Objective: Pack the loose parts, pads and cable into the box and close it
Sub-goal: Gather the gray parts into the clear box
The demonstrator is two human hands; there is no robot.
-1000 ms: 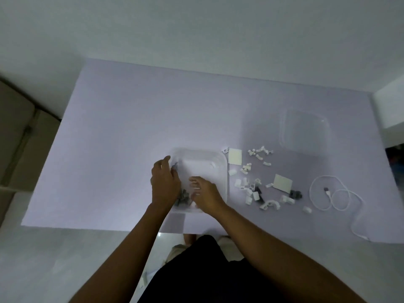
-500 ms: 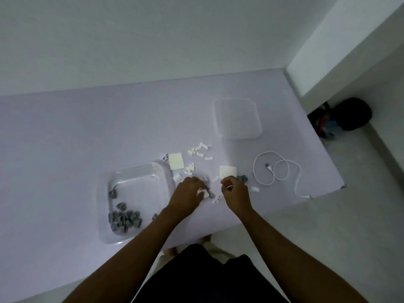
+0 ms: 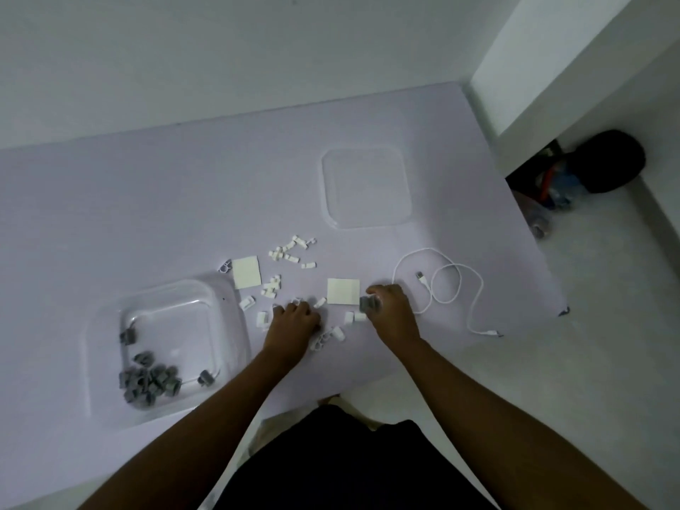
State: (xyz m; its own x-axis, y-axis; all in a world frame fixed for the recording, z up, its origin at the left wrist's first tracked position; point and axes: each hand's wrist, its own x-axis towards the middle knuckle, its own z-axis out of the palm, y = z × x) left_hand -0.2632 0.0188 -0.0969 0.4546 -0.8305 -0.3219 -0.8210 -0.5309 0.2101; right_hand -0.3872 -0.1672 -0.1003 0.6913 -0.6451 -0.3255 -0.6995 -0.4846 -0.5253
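A clear plastic box (image 3: 224, 325) sits at the front left of the table with several grey clips (image 3: 149, 380) in its near corner. Its clear lid (image 3: 366, 187) lies apart, farther back on the right. Small white clips (image 3: 290, 248) are scattered between them, along with two pale square pads (image 3: 246, 272) (image 3: 343, 291). A white cable (image 3: 447, 285) lies coiled at the right. My left hand (image 3: 294, 322) rests curled over white clips, its grip hidden. My right hand (image 3: 392, 307) pinches grey clips (image 3: 368, 302) beside the right pad.
The table's right edge and front corner (image 3: 563, 311) lie close to the cable's end. A dark bag (image 3: 607, 165) and clutter sit on the floor beyond the right edge. A white wall runs behind the table.
Both hands left the box and moved right to the scattered parts. The view swung right. My right hand has closed on grey clips by the pad.
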